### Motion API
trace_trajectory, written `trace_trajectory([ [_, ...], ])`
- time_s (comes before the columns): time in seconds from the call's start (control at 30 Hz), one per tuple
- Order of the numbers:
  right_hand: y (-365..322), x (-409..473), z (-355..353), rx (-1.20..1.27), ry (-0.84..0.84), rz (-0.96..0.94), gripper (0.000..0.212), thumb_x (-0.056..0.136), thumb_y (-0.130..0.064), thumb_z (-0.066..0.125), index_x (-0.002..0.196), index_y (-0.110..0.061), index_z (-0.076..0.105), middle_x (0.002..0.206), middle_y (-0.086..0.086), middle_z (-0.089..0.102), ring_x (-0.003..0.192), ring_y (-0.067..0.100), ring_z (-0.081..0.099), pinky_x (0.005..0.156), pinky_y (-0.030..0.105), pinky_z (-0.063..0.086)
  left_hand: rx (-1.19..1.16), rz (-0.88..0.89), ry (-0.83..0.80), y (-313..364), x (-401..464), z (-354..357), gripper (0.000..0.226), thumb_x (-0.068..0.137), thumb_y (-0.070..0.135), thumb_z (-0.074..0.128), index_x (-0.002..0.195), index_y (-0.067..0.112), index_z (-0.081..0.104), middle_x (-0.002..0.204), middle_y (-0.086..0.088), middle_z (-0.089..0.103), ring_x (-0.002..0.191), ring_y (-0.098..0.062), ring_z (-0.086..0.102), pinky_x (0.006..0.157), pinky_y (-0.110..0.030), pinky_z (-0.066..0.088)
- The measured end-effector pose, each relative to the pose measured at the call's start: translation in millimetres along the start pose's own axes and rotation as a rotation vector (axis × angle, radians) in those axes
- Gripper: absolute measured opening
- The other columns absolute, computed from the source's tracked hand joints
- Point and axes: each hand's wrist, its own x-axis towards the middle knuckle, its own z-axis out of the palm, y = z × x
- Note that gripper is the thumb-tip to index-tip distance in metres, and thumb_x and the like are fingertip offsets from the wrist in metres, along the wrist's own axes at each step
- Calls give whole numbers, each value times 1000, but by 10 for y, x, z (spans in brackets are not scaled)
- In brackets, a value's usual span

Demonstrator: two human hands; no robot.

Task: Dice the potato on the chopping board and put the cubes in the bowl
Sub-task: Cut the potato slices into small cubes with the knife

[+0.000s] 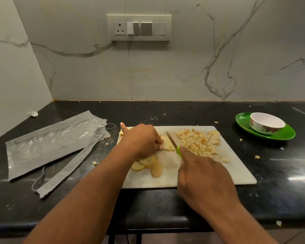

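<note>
Fingers of the left hand (143, 138) curled down on the potato slices (167, 143) mid-chopping board (236, 169), right hand (201, 173) gripping the knife (172, 140), while the bowl (267, 123) waited near the worktop's right edge; wet, firm potato likely slips, so it wants pinning from above.

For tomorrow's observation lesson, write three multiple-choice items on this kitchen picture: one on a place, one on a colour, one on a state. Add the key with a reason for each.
1. Where does the bowl stand?
A. on the green plate
B. on the chopping board
C. on the grey bag

2. What colour is the knife handle?
A. red
B. green
C. black

3. What is in the bowl?
A. potato cubes
B. water
C. nothing visible

Key: 1 A, the bowl sits on the plate right of the board. 2 B, green shows above the right hand. 3 C, the diced potato lies piled on the board while the left hand steadies slices.
</note>
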Motion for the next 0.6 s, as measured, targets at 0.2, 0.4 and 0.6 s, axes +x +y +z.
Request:
trace_trajectory([
  [0.2,-107,294,241,29,-35,-8,48,99,-28,35,147,-28,39,105,2,66,87,19,60,67,33,45,7,-2,3,5,21,14,27,98,53,62,121,44,74,133,18,66,135,-18,52,110,-85,-5],
  [0.4,-70,-181,156,-13,-184,9,60,102,-34,28,158,-31,7,107,-2,61,88,18,56,71,34,40,33,-12,4,15,56,38,30,98,54,61,121,40,74,130,16,69,132,-19,55,111,-85,-4],
  [0.6,-71,-348,-141,30,-266,90,59,103,-40,28,157,-38,4,108,-7,59,95,17,55,81,33,42,-3,-15,51,17,18,24,26,96,53,65,117,42,75,128,16,69,133,-20,53,113,-83,-2],
])
